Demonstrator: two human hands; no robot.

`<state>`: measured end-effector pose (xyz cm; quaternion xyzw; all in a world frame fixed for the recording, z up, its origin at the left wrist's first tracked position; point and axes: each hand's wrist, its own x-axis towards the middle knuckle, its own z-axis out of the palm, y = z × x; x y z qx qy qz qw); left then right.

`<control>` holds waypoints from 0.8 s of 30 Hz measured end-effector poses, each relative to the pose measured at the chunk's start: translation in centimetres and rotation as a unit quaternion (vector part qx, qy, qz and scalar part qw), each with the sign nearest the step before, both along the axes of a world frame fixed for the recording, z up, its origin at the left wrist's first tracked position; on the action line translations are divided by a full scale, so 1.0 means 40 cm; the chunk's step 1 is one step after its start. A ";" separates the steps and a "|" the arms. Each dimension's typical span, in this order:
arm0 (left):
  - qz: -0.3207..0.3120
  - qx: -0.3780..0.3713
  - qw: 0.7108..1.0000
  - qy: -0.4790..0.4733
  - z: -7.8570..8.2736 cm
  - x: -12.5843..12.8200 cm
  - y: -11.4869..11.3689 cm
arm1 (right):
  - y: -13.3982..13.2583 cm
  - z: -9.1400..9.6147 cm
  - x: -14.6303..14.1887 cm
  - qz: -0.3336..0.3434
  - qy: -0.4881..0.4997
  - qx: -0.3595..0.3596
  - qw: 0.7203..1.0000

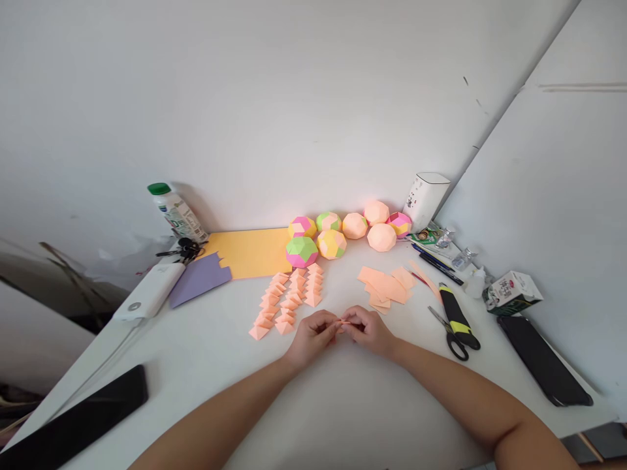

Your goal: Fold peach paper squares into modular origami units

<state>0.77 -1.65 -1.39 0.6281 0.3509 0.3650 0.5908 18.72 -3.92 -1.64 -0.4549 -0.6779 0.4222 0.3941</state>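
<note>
With the fingers of the left hand (313, 333) and right hand (371, 331) pinching a peach paper piece (345, 322), a slip toward ten o'clock could scatter the folded units (294, 294).

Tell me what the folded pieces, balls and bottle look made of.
Folded pieces: matte paper or thin card, by the sharp creases.
Balls: likely similar paper, matte, by the flat facets and crisp edges.
Bottle: probably plastic, by its smooth pale body and green cap; finish unclear at this size.
</note>
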 end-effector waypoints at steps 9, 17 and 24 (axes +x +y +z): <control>0.010 0.023 1.000 0.007 0.000 -0.002 -0.002 | 0.002 0.011 0.000 -0.003 0.019 -0.048 0.999; 0.006 -0.009 1.000 -0.010 -0.001 -0.004 -0.001 | 0.002 0.024 -0.004 -0.010 0.030 -0.063 0.998; 0.013 -0.004 1.000 -0.019 -0.002 -0.004 0.000 | 0.003 0.019 -0.004 -0.021 0.050 -0.083 0.995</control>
